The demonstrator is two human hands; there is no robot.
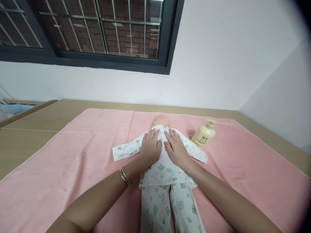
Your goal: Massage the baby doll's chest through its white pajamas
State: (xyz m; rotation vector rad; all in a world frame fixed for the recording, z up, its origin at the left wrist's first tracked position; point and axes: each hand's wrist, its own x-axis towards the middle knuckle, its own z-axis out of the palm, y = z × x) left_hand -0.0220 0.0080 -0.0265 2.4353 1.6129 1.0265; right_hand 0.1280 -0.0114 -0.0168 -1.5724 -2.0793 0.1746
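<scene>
A baby doll [161, 121] in white printed pyjamas lies on a pink sheet [97, 139], its bald head at the far end and its sleeves spread out to both sides. My left hand [151, 145] rests flat on the left side of the pyjama top [165, 170], fingers pointing towards the head. On the right side of the top, my right hand [177, 147] lies flat in the same way. Both hands hold nothing. The printed trousers [155, 207] stretch towards me and leave the view at the bottom. No face of the doll shows.
A cream pump bottle [204, 133] leans on the sheet just right of the doll's sleeve. Wooden boards [43, 119] border the sheet. Behind stands a white wall [206, 64] with a dark-framed barred window [109, 63]. Something blue [17, 108] shows beyond the left edge.
</scene>
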